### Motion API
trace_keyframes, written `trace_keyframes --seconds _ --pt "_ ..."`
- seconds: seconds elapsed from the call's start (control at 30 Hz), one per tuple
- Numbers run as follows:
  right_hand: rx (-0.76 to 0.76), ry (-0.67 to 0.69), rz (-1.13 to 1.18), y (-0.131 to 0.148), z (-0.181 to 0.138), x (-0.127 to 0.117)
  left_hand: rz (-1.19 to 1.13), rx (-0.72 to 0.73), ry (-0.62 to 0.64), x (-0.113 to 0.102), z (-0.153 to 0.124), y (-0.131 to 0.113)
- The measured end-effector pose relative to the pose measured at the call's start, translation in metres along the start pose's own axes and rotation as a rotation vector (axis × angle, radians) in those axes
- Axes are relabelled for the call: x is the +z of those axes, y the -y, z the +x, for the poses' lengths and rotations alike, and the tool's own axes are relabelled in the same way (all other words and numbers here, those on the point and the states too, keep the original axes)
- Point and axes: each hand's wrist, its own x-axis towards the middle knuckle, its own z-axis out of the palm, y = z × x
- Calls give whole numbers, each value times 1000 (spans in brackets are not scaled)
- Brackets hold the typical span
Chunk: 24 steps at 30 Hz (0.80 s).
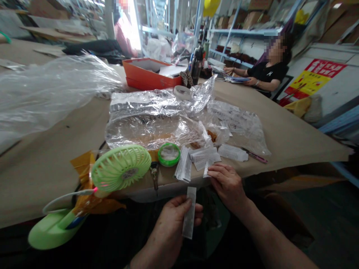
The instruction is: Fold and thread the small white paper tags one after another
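Observation:
My left hand (pixel 172 224) is closed on a narrow white label strip (pixel 190 213), held upright below the table's front edge. My right hand (pixel 228 185) rests at that edge, fingers curled, its fingertips touching a small white strip (pixel 206 171) at the foot of a pile of white label strips (pixel 203 157). More strips lie fanned to the left (pixel 183 164) and a bundle to the right (pixel 233 152). Whether the right hand grips the strip is unclear.
A green desk fan (pixel 120 168) stands at the front left beside a green-rimmed tape roll (pixel 168 154). Clear plastic bags (pixel 157 119) cover the brown table (pixel 280 130). An orange box (pixel 148 74) sits behind them. A person in black (pixel 267 73) sits at the far right.

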Motion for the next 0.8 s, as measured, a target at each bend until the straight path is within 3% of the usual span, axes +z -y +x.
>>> trace_keyframes --seconds 0.13,0.27,0.33,0.57,0.8 --pt "-57 -71 177 16 -1 -9 -44 1 20 6 -6 -5" --pt "-240 42 288 48 -10 -8 -185 67 175 9 -7 -6" --pt "-291 88 294 57 -15 -4 -257 92 184 9 -5 -3" --pt "-278 197 286 54 -29 4 -276 117 135 8 -3 5" --pt "-274 178 308 61 -27 -6 -219 95 129 9 -3 8"
